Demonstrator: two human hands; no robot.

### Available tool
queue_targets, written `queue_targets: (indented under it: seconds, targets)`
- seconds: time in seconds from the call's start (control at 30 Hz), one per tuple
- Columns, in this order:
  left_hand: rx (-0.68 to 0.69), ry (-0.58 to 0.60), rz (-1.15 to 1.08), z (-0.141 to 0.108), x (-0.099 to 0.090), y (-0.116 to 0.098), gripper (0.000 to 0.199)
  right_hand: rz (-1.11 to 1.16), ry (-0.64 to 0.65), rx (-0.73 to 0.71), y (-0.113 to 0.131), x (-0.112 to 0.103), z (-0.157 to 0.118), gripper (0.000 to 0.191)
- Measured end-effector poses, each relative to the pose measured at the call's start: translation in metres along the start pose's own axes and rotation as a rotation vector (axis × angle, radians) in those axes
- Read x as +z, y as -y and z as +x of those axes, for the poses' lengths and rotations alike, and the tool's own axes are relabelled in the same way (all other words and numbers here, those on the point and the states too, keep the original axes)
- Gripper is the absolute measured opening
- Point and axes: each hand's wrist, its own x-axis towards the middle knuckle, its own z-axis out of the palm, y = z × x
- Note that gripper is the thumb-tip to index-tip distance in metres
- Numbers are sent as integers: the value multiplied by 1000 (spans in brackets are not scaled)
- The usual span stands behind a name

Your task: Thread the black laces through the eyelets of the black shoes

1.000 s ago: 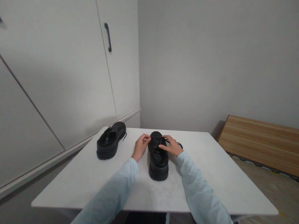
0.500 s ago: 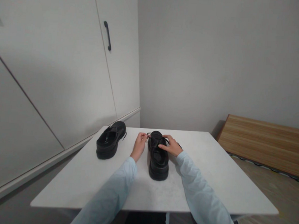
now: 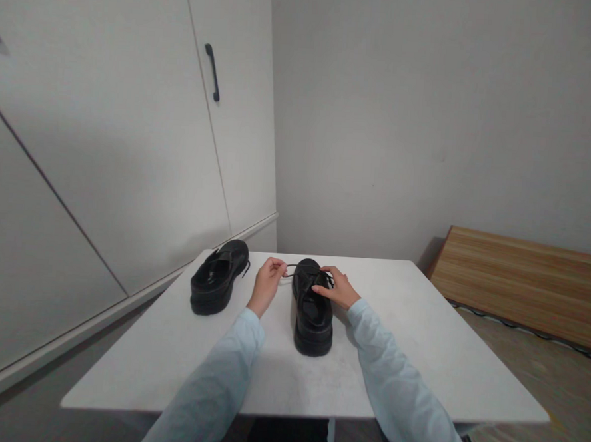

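A black lace-up shoe (image 3: 313, 339) rests upright on the white table (image 3: 402, 361), toe pointing away from me and heel towards me. Left of it, my left hand (image 3: 267, 282) pinches a thin dark shoelace (image 3: 291, 265) that stretches sideways from the lacing. My right hand (image 3: 340, 289) grips the shoe's upper from the right side, its thumb over the tongue area and its fingers at the far side of the lacing. Whether those fingers also hold a lace is too small to tell.
A second black shoe (image 3: 218, 279) stands at the table's far left, a lace end hanging at its right side. White cabinet doors (image 3: 131, 124) rise to the left, one with a dark handle (image 3: 212, 72). A wood-grain board (image 3: 517, 281) lies against the grey wall (image 3: 432, 122).
My left hand has moved left, away from the shoe, drawing the shoelace out longer. The right hand stays at the lacing, and both shoes keep their places.
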Motion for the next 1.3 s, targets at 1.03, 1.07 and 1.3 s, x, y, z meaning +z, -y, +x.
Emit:
queue_targets:
  seconds: [1.03,1.07,1.3]
  targets:
    - [275,-157,721,-1,-28,-1,9,48,13,56,0,1,1,65]
    - [274,-177,718,-1,-29,-3,9,45,11,58,0,1,1,65]
    - [284,-298,704,1,-36,-11,8,39,31,70,2,0,0,64]
